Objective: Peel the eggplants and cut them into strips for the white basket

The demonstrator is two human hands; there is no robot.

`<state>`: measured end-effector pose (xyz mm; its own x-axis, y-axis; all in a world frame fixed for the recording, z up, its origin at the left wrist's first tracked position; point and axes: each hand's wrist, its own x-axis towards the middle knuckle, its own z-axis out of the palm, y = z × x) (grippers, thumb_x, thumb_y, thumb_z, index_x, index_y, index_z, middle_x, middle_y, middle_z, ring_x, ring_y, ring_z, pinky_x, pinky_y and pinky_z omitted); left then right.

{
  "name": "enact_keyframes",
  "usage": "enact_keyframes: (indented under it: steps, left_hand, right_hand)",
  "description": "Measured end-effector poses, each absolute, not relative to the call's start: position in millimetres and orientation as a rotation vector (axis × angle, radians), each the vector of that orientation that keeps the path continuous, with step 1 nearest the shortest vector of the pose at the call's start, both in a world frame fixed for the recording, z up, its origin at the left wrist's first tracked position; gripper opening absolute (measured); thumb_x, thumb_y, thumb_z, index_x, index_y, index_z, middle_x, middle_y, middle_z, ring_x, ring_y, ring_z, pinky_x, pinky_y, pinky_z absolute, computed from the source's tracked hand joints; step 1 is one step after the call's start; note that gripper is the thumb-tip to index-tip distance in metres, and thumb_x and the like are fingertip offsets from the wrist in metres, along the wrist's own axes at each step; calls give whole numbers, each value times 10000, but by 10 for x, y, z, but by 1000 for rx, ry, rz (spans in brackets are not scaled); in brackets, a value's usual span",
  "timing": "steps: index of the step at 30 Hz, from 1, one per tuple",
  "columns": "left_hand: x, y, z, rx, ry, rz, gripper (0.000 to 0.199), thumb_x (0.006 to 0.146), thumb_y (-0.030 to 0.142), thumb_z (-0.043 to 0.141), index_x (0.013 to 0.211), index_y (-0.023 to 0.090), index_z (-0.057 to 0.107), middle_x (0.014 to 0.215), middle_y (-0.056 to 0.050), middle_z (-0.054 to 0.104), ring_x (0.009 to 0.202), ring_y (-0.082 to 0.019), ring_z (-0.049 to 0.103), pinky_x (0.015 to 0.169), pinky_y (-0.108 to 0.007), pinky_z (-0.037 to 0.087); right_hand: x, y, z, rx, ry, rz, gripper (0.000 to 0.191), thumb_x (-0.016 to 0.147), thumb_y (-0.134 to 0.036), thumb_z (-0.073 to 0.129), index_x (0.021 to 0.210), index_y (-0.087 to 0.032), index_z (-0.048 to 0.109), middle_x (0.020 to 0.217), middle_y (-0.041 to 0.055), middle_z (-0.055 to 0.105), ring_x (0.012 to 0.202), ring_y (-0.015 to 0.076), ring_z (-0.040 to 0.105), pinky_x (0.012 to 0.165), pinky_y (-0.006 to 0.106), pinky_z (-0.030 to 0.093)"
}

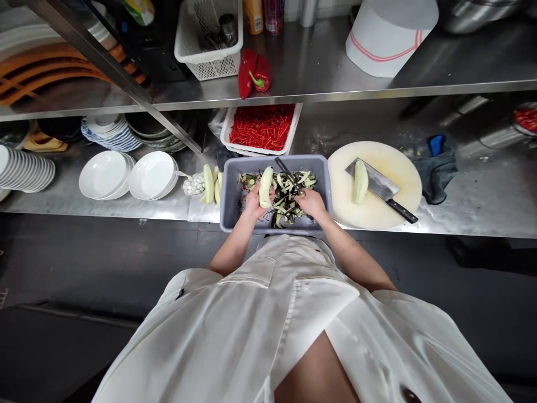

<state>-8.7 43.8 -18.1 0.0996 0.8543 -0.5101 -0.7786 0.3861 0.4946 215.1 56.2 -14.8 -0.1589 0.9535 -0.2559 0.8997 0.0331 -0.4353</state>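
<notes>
My left hand (254, 202) is closed around a pale peeled eggplant (265, 187), held upright over a grey plastic bin (224, 196). My right hand (311, 202) grips a dark, slim peeler (286, 169) close to the eggplant's right side; its blade end is hard to make out. Dark and pale strips of eggplant peel (289, 202) lie in the bin below both hands. On the round cutting board (403, 168) to the right, another peeled eggplant (360, 182) rests across the blade of a cleaver (380, 182). More peeled eggplants (208, 183) lie left of the bin.
Behind the bin sits a white tray of red chilies (262, 129). White bowls (104, 174) and stacked plates (29, 168) stand to the left, near peeled garlic (193, 184). A dark cloth (436, 170) lies right of the board. The overhead shelf (310, 67) carries red peppers (254, 74) and a basket (218, 64).
</notes>
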Motion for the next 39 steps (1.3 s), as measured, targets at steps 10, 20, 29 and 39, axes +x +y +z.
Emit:
enact_keyframes:
  steps: [10,20,29,39]
  left_hand:
    - [-32,234,-276,340,738,922,371,996,521,736,921,163,668,684,-11,569,522,-90,496,455,-199,404]
    - [-241,225,-281,340,738,907,391,958,479,774,1192,173,707,779,-39,652,496,-96,528,411,-204,406]
    - [-428,212,-362,770,950,974,540,864,554,855,1232,174,746,828,-32,686,593,-130,587,538,-252,469]
    - [-740,314,25,1220,1382,1149,369,721,222,970,1065,213,839,1196,-116,796,1334,-342,649,1119,-356,513]
  right_hand:
    - [2204,701,-206,-2034,-2104,744,302,968,-349,623,1192,-227,785,1111,140,807,1001,304,732,832,329,478]
    - [2209,670,-283,-1899,-2138,823,258,923,-386,633,1059,-233,791,1060,102,813,933,267,710,733,288,429]
    - [2288,685,-324,-1787,-2121,980,215,873,-366,659,955,-204,773,965,94,797,862,232,683,706,269,412]
    - [2050,485,-219,-1581,-1966,1249,181,784,-386,671,778,-206,651,687,-22,621,674,155,533,612,257,353]
